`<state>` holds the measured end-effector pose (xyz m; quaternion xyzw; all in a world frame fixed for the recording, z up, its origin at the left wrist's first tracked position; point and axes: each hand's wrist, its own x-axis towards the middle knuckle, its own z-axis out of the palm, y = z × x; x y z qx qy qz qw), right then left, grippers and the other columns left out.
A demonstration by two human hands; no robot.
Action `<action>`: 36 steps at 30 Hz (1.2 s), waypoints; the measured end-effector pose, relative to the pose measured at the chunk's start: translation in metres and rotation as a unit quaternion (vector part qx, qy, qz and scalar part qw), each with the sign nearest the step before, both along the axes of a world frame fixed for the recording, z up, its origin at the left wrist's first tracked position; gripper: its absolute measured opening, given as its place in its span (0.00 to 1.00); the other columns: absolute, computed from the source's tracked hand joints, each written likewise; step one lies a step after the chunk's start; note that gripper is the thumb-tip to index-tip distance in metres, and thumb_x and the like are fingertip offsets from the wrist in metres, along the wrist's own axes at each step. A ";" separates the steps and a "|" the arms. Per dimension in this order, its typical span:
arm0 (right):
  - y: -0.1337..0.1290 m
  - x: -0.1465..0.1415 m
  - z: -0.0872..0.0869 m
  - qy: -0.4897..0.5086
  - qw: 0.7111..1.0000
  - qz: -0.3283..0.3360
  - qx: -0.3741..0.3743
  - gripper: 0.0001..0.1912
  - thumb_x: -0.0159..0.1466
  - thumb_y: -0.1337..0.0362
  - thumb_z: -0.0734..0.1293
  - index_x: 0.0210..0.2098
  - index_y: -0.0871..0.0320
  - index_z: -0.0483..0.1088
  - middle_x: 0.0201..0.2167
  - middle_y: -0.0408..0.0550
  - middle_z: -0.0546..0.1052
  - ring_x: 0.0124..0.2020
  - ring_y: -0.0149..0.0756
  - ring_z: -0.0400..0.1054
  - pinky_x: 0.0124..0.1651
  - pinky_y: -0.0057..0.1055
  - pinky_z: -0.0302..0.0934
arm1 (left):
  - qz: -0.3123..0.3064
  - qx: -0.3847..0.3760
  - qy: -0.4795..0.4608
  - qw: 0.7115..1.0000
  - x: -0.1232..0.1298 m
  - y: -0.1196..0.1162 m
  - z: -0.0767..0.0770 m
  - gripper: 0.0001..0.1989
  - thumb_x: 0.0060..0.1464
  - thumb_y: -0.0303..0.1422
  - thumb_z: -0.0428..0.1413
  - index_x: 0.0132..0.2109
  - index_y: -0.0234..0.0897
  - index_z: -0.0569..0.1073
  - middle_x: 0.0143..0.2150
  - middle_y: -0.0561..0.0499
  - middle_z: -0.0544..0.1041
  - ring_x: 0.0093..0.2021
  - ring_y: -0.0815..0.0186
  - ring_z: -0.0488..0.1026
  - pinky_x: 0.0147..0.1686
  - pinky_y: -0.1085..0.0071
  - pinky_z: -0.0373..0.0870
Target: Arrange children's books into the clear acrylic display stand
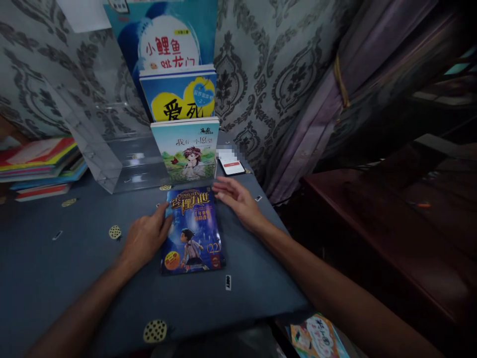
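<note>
A blue-purple book (197, 233) with gold Chinese lettering, a cartoon figure and the number 22 lies face up on the table. Along its left edge rests my left hand (143, 236), thumb and forefinger apart and touching the book's side. My right hand (238, 199) is at the upper right corner, fingers stretched out and open with nothing in them; whether a fingertip touches the cover I cannot tell. Just behind stands a pale green book (186, 144) in a clear acrylic rack (100, 169). Stepped up behind it are a blue-and-yellow book (156, 94) and a teal book (167, 30).
Several stacked books (48, 159) lie at the left. A phone (233, 166) with its screen lit is right of the rack. Beyond the right edge of the blue tablecloth (93, 278) are a dark red bench (372, 233) and a curtain (316, 124). Another book (316, 338) lies below the front edge.
</note>
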<state>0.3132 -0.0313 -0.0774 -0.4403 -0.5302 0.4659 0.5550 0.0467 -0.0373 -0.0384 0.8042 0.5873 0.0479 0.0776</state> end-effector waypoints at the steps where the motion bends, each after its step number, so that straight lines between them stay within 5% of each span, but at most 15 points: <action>1: -0.001 0.000 0.000 -0.038 0.999 -0.011 0.018 0.21 0.64 0.59 0.70 0.57 0.52 0.69 0.55 0.52 0.77 0.58 0.43 0.71 0.63 0.47 0.65 | 0.001 0.023 0.021 1.000 0.000 -0.001 -0.001 0.23 0.68 0.42 0.43 0.63 0.39 0.69 0.31 0.46 0.80 0.32 0.52 0.79 0.31 0.65 0.66; 6: -0.011 -0.007 0.001 -0.249 0.962 -0.055 0.096 0.17 0.66 0.65 0.64 0.54 0.56 0.73 0.49 0.54 0.78 0.51 0.45 0.73 0.56 0.47 0.68 | -0.090 0.154 -0.007 0.984 -0.001 0.001 -0.013 0.18 0.68 0.37 0.44 0.55 0.38 0.73 0.51 0.39 0.78 0.51 0.50 0.76 0.45 0.58 0.74; 10: -0.015 -0.011 -0.003 -0.319 0.937 -0.018 0.139 0.18 0.67 0.68 0.63 0.55 0.58 0.73 0.52 0.56 0.76 0.55 0.46 0.71 0.59 0.48 0.66 | -0.137 0.166 -0.068 0.974 -0.003 0.005 -0.026 0.18 0.69 0.37 0.43 0.57 0.36 0.70 0.59 0.37 0.74 0.56 0.50 0.73 0.54 0.52 0.73; 25: -0.011 -0.011 -0.018 -0.372 0.913 -0.014 0.165 0.17 0.70 0.69 0.62 0.54 0.54 0.76 0.58 0.56 0.74 0.60 0.46 0.69 0.63 0.52 0.65 | -0.155 0.098 -0.132 0.974 -0.002 0.026 -0.030 0.16 0.69 0.39 0.43 0.55 0.37 0.68 0.65 0.36 0.69 0.67 0.50 0.66 0.64 0.49 0.66; 36: -0.006 -0.009 -0.019 -0.370 0.916 -0.001 0.158 0.18 0.71 0.67 0.62 0.57 0.54 0.75 0.62 0.58 0.72 0.62 0.48 0.69 0.65 0.54 0.64 | -0.155 0.119 -0.124 0.973 0.004 0.043 -0.033 0.15 0.68 0.38 0.44 0.53 0.36 0.69 0.59 0.36 0.72 0.60 0.49 0.69 0.59 0.50 0.68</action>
